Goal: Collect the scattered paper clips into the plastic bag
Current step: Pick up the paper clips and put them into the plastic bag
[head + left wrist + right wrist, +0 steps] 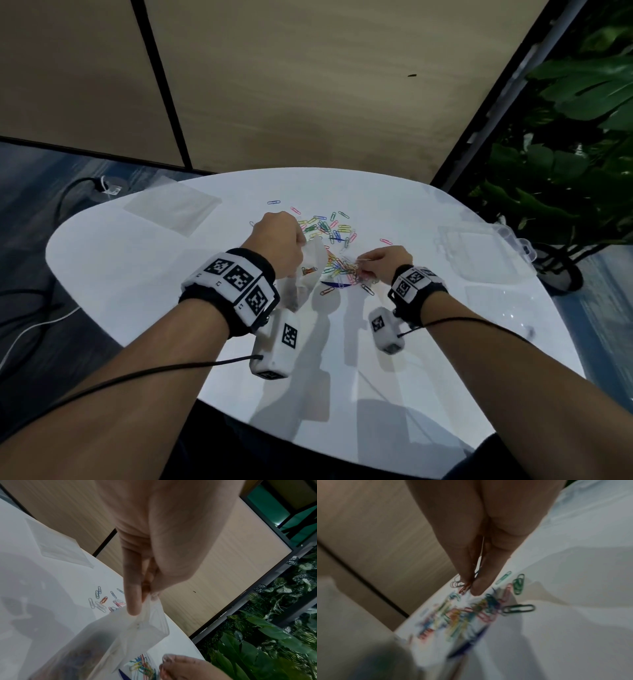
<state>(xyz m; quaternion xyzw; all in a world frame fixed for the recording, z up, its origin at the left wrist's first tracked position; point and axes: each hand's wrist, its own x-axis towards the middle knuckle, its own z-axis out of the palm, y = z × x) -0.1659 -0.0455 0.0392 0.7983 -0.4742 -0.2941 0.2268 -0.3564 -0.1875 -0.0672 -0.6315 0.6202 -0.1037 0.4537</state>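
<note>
Coloured paper clips (327, 229) lie scattered over the middle of the white table (137, 274). A denser heap of paper clips (342, 267) sits just left of my right hand (383, 262). My left hand (279, 240) pinches the rim of a clear plastic bag (308, 270) and holds it off the table; a few clips show inside it. In the left wrist view the left hand (145, 596) pinches the bag (120, 632) at its top edge. My right hand (471, 586) pinches several clips between thumb and fingers above the heap (462, 615).
A flat clear sheet (171, 209) lies at the table's back left. A clear plastic box (479, 250) stands at the right edge. A blue strip (335, 284) lies under the heap. A leafy plant (575, 120) stands to the right, cables (34, 325) on the floor at left.
</note>
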